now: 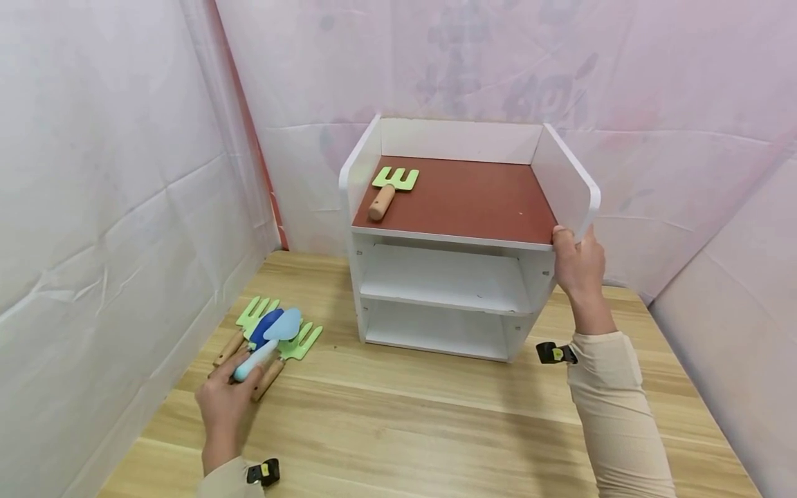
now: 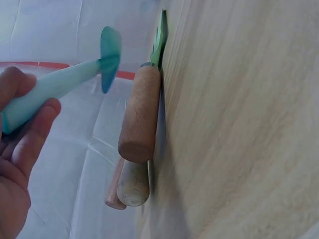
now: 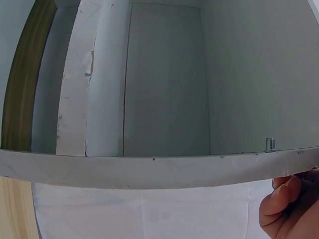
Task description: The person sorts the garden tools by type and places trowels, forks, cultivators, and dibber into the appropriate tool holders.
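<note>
In the head view my left hand (image 1: 223, 402) pinches the pale blue handle of a small toy shovel (image 1: 285, 325) between thumb and fingers. Its light blue blade is held above a dark blue blade (image 1: 265, 328) and two green garden forks with wooden handles, one on the left (image 1: 250, 317) and one on the right (image 1: 308, 344). The left wrist view has the shovel (image 2: 60, 83) raised off the table, beside wooden handles (image 2: 139, 114). My right hand (image 1: 580, 264) grips the right side panel of a white shelf unit (image 1: 445, 280), thumb near the brown top's front corner.
Another green garden fork (image 1: 387, 191) lies on the shelf unit's brown top (image 1: 473, 200), at the left. Raised white panels edge that top at the back and sides. The wooden table (image 1: 398, 422) is bordered by pale sheets (image 1: 143, 207).
</note>
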`<state>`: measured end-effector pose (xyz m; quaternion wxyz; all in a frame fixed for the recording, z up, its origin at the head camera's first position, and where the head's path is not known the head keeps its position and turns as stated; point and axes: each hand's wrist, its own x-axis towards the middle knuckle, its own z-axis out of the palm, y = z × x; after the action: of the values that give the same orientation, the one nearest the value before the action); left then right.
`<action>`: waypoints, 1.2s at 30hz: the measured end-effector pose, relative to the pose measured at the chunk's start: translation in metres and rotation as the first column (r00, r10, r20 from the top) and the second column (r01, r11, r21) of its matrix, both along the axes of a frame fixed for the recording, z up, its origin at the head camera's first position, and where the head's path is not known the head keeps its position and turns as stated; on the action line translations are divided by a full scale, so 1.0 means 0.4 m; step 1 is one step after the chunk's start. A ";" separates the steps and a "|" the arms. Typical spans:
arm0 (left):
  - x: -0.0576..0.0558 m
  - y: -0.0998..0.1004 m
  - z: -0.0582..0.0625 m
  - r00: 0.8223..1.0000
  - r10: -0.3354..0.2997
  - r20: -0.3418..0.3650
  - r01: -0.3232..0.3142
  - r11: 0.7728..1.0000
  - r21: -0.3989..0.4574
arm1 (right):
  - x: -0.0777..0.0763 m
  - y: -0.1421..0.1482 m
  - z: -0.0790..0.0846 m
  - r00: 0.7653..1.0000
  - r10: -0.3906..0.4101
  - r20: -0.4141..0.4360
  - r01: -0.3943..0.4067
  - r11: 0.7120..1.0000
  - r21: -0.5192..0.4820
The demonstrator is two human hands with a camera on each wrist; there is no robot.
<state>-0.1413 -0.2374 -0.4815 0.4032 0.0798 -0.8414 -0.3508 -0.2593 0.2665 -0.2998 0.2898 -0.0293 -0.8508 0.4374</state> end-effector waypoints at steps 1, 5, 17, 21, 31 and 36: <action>-0.001 0.001 -0.001 0.999 0.003 -0.039 -0.004 1.000 -0.015 | 0.000 0.000 -0.001 1.000 0.001 0.000 -0.001 1.000 0.000; -0.006 0.005 -0.006 0.983 0.022 -0.184 -0.036 0.996 -0.076 | -0.002 -0.001 -0.005 1.000 -0.006 -0.013 0.006 1.000 -0.001; -0.019 0.034 0.009 0.903 0.050 -0.426 -0.093 0.992 -0.081 | -0.002 -0.005 -0.005 0.999 -0.021 -0.025 0.021 1.000 -0.009; -0.021 0.046 0.025 0.889 0.036 -0.457 -0.086 0.992 -0.089 | 0.000 -0.004 -0.006 0.999 -0.024 -0.024 0.024 1.000 -0.009; -0.014 0.072 0.055 0.885 0.009 -0.466 -0.077 0.989 -0.127 | 0.002 0.000 -0.005 0.999 -0.031 -0.032 0.030 0.999 -0.010; -0.007 0.088 0.070 0.871 0.019 -0.491 -0.086 0.990 -0.115 | 0.003 0.001 -0.006 0.999 -0.033 -0.034 0.033 0.999 -0.008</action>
<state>-0.1442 -0.2023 -0.4533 0.6162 -0.0156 -0.7315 -0.2915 -0.2580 0.2670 -0.3021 0.3115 -0.0371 -0.8434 0.4363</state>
